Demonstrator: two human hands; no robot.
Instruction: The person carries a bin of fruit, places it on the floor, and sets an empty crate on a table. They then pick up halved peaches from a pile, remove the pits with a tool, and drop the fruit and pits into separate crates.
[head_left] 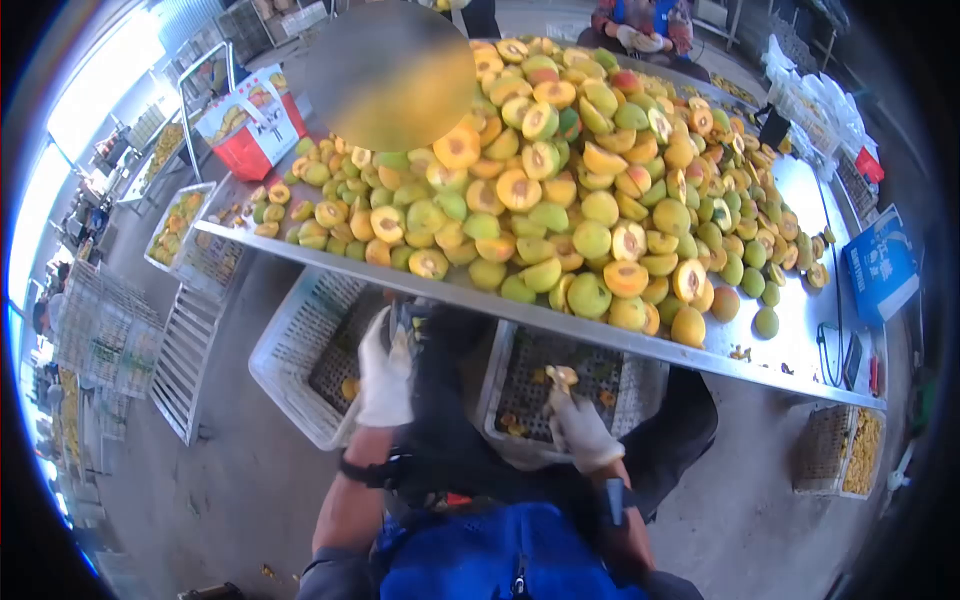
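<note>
My left hand (387, 378), in a white glove, is over the left crate below the table edge. Its fingers are closed around something greyish that I cannot make out. My right hand (584, 432), also gloved, is closed on a small pale-yellow peach piece (562, 376) above the right crate (489, 390). Dark mesh and some orange scraps show inside that crate. The left crate (285, 345) is white plastic and holds a few yellow bits. In front of me, a big heap of halved yellow-green peaches (590, 240), many with pits showing, covers the metal table (740, 372).
A red and white bag (262, 130) stands at the table's left end, a blue box (882, 262) at its right. On the floor at right is a crate of yellow pieces (858, 455). Another person's gloved hands (640, 40) show across the table. A round blur hides part of the heap.
</note>
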